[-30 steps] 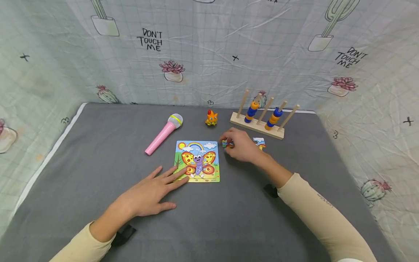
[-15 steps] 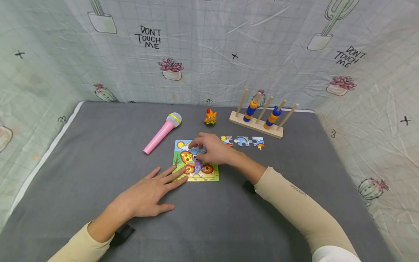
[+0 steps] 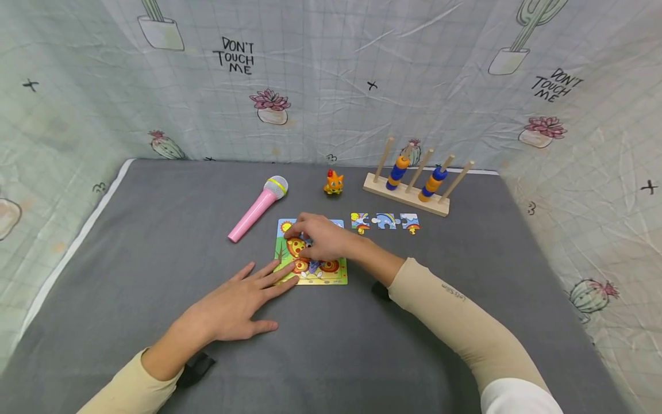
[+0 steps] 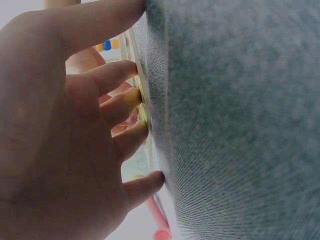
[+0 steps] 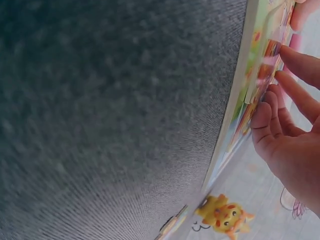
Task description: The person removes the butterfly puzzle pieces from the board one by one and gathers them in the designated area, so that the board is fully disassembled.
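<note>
A square butterfly puzzle (image 3: 310, 280) lies flat on the grey cloth, partly covered by both hands. My left hand (image 3: 235, 307) rests with spread fingers on its lower left corner; the left wrist view shows those fingertips (image 4: 131, 102) along the board's edge. Over the upper left of the picture, my right hand (image 3: 326, 238) pinches at a puzzle piece (image 3: 296, 247) with the yellow-and-red wing on it. In the right wrist view thumb and index finger (image 5: 295, 92) meet the puzzle surface (image 5: 260, 67), the other fingers curled. Three loose puzzle pieces (image 3: 385, 221) lie in a row to the right.
A pink toy microphone (image 3: 253, 215) lies left of the puzzle. Behind it stands a small orange animal toy (image 3: 334, 183). At the back right is a wooden peg rack (image 3: 405, 197) with blue and orange beads. A printed cloth (image 3: 320, 86) hangs behind the table.
My right hand has left the loose pieces, setting one down in the row, and moved left onto the puzzle, lately further toward the left wing. My left hand stays in place.
</note>
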Motion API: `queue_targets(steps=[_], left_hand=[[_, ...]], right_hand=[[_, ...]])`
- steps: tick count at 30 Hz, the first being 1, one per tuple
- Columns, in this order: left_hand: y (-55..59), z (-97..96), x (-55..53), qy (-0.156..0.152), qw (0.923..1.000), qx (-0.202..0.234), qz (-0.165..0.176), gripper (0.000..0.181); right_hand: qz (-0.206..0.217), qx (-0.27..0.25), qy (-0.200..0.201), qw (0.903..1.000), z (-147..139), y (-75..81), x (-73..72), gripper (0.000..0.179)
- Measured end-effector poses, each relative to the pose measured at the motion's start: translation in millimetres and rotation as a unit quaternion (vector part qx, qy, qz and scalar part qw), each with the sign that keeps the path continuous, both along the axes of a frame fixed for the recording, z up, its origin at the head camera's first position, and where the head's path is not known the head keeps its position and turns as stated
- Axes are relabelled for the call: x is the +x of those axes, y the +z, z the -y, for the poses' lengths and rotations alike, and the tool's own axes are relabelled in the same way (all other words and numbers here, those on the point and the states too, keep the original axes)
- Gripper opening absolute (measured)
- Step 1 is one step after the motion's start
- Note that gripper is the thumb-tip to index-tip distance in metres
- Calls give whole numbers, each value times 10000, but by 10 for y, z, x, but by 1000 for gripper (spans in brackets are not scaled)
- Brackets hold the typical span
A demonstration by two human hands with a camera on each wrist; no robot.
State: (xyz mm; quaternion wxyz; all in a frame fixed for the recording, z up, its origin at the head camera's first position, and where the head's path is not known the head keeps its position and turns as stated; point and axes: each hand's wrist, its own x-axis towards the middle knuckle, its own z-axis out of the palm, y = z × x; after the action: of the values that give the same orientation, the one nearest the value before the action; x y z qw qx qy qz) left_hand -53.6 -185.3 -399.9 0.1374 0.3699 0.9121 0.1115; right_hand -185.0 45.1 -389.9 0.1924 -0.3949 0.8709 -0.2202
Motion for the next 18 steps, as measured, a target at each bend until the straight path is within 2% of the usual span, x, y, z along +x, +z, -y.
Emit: queue_targets(steps=[9,18], left_hand=[[-1,8,-8,-19,10000,92,6,88],[-12,18,-14,-86,9998,163,-59,88]], right_hand=[[154,-13,24,9999,26,-20,-10,40],[-58,-22,-92,9999,56,-16,48,39]])
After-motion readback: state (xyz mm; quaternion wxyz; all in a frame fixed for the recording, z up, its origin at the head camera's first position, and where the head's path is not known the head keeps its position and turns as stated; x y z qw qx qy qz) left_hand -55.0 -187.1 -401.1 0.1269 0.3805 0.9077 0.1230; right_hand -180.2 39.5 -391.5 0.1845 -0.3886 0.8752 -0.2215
